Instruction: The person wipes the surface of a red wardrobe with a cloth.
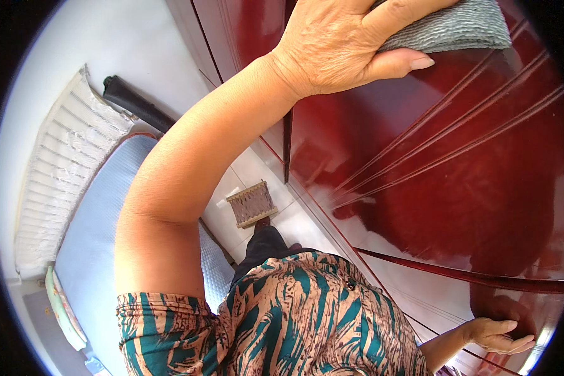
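My left hand (332,47) reaches up across the view and presses a folded grey cloth (454,28) against a glossy dark-red cabinet door (457,169). The thumb sticks out below the cloth, while the fingertips are cut off by the top edge. Light grooves fan out over the door beneath it. At the lower right my right hand (498,335) is beside the red cabinet surface, fingers stretched out and nothing seen in it. Whether it touches the surface I cannot tell.
To the left is a bed with a light-blue cover (100,213) and a white ribbed panel (62,169) behind it. A long black object (138,103) leans there. On the white tiled floor is a small brown rectangular item with beige edges (252,203).
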The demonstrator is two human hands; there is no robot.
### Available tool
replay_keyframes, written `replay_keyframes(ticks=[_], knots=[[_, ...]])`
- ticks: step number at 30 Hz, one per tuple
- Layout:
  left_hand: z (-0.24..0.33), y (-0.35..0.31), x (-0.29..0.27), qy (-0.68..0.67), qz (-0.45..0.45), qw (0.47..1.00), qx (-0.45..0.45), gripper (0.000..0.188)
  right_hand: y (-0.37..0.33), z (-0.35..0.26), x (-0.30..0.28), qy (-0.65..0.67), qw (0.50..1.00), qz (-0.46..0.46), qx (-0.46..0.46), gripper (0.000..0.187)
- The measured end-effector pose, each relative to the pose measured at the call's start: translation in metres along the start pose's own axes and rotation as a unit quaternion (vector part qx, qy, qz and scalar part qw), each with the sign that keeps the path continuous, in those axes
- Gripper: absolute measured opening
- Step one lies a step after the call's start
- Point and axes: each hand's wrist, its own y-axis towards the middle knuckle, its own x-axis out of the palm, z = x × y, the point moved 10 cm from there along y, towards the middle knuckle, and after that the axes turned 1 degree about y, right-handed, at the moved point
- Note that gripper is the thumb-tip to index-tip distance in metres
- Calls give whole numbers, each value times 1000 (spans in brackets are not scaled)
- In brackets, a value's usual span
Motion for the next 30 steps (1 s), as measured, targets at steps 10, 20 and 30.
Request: replay_keyframes(ticks=[10,20,30], knots=[[-38,-18,-22,26,0,999,-32,72,41,-19,11,34,999,8,-33,56],[-35,-27,-18,3,-18,998,-58,72,34,-29,14,54,998,15,-33,53],[-12,-29,-2,-40,36,988,-143,67,19,-22,6,16,996,51,-72,50]])
